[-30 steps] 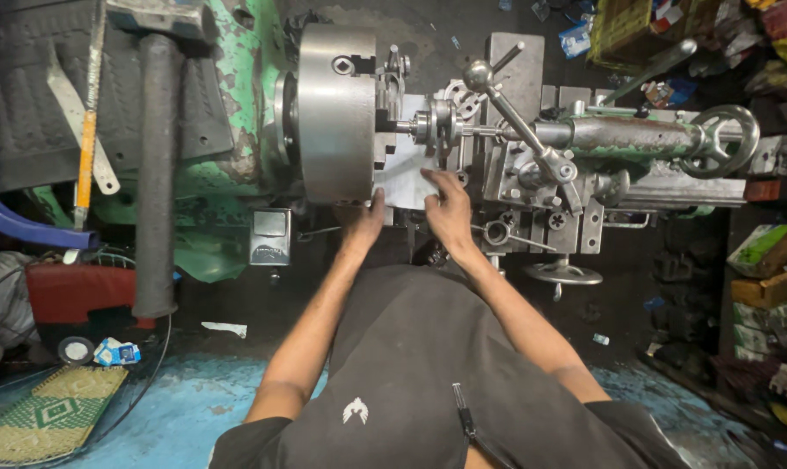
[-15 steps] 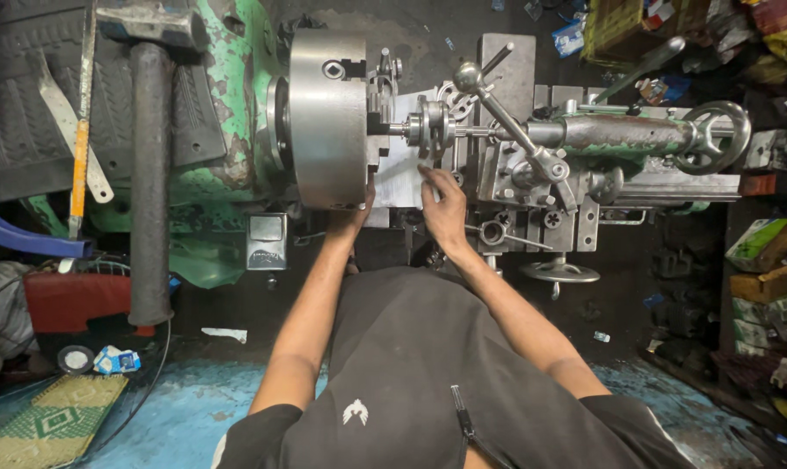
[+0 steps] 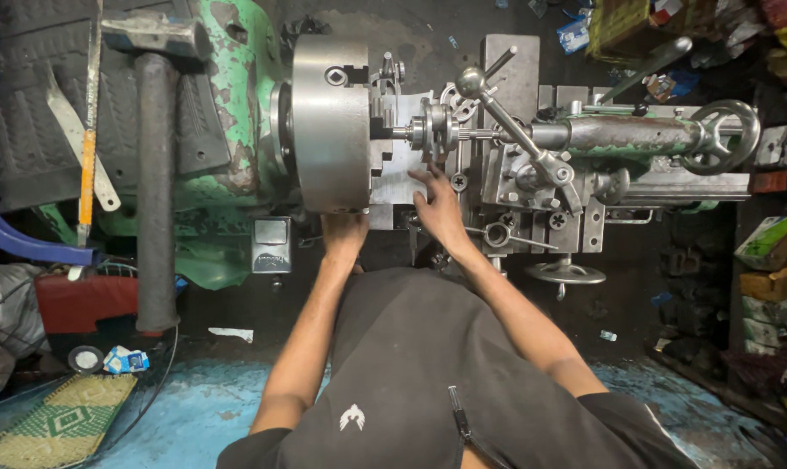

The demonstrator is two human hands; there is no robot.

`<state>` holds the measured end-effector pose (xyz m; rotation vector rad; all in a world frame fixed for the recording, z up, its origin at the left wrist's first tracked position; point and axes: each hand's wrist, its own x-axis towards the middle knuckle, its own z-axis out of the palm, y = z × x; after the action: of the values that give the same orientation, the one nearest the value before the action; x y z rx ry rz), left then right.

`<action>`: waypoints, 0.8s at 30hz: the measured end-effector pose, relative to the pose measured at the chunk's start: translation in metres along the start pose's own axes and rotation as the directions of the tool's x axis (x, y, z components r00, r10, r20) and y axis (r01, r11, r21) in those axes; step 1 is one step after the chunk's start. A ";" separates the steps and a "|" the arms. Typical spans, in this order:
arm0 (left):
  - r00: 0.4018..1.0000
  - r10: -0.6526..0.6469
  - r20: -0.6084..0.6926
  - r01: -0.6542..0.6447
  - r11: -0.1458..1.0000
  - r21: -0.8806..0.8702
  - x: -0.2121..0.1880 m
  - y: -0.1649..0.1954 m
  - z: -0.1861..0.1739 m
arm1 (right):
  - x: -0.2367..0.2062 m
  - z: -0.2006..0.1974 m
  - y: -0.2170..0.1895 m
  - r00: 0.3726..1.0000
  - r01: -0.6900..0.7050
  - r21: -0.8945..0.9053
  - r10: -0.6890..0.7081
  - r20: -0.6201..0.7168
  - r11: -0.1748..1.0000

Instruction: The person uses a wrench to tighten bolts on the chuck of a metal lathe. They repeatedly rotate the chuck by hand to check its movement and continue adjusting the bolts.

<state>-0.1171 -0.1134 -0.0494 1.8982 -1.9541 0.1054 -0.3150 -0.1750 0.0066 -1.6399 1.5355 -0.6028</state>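
Chuck above left hand, touching

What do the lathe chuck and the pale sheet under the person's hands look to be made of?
The lathe chuck looks like bare machined steel: a dull grey sheen with a smooth turned face. The pale sheet beside the right hand seems thin paper or card, white, matte and flat, though it could be light metal. The left hand rests below the chuck.

Big steel lathe chuck, jaws clamped on small round workpiece, axis horizontal, beside toolpost.
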 end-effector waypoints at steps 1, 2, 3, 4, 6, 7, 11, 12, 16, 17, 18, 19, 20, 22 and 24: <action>0.997 0.075 -0.021 -0.073 0.994 0.076 -0.007 0.002 -0.009 | -0.003 -0.003 -0.003 1.000 0.030 -0.006 -0.030 -0.005 1.000; 0.988 0.151 -0.037 -0.144 0.978 0.153 -0.014 0.003 -0.021 | -0.006 -0.007 -0.007 0.998 0.061 -0.011 -0.061 -0.010 0.998; 0.999 0.031 -0.015 -0.031 0.999 -0.025 -0.019 0.007 -0.034 | -0.009 -0.012 -0.010 0.988 0.147 -0.067 -0.150 -0.036 0.987; 0.996 -0.083 0.027 0.087 0.976 -0.199 -0.024 0.011 -0.049 | -0.013 -0.018 -0.014 0.969 0.231 -0.124 -0.240 -0.057 0.965; 0.963 -0.242 0.115 0.267 0.908 -0.322 -0.035 0.017 -0.081 | -0.022 -0.027 -0.023 0.958 0.275 -0.091 -0.281 -0.062 0.957; 0.944 -0.298 0.142 0.327 0.902 -0.282 -0.040 0.018 -0.097 | -0.026 -0.033 -0.027 0.971 0.235 0.000 -0.235 -0.046 0.972; 0.891 -0.454 -0.005 0.453 0.889 -0.072 -0.060 -0.004 -0.137 | -0.043 -0.047 -0.044 0.994 0.112 0.093 -0.113 0.003 0.989; 0.884 -0.458 -0.092 0.461 0.888 0.006 -0.065 -0.012 -0.139 | -0.046 -0.048 -0.047 0.989 0.149 0.085 -0.150 0.003 0.985; 0.813 -0.569 -0.121 0.563 0.822 -0.088 -0.079 -0.043 -0.120 | -0.052 -0.045 -0.057 0.994 0.039 0.064 -0.045 0.100 0.997; 0.802 -0.591 -0.090 0.581 0.805 -0.117 -0.084 -0.050 -0.115 | -0.054 -0.043 -0.059 0.987 -0.055 0.055 0.046 0.152 0.997; 0.789 -0.612 -0.057 0.599 0.787 -0.146 -0.088 -0.057 -0.111 | -0.055 -0.042 -0.061 0.980 0.016 0.050 -0.025 0.198 0.999; 0.775 -0.631 -0.029 0.617 0.767 -0.177 -0.091 -0.064 -0.107 | -0.056 -0.041 -0.063 0.965 0.092 0.047 -0.101 0.243 0.995; 0.704 -0.709 0.043 0.689 0.666 -0.285 -0.094 -0.073 -0.105 | -0.057 -0.039 -0.066 0.942 0.173 0.050 -0.181 0.284 0.984; 0.548 -0.805 0.226 0.790 0.410 -0.455 -0.100 -0.097 -0.105 | -0.060 -0.036 -0.074 0.887 0.296 -0.002 -0.274 0.371 0.955; 0.703 -0.678 0.215 0.711 0.659 -0.244 -0.105 -0.118 -0.105 | -0.064 -0.031 -0.083 0.833 0.375 -0.048 -0.314 0.455 0.926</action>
<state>0.0211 0.0124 -0.0163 2.3087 -1.0621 -0.5114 -0.2997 -0.1241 0.1023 -2.0166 0.9707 -0.2789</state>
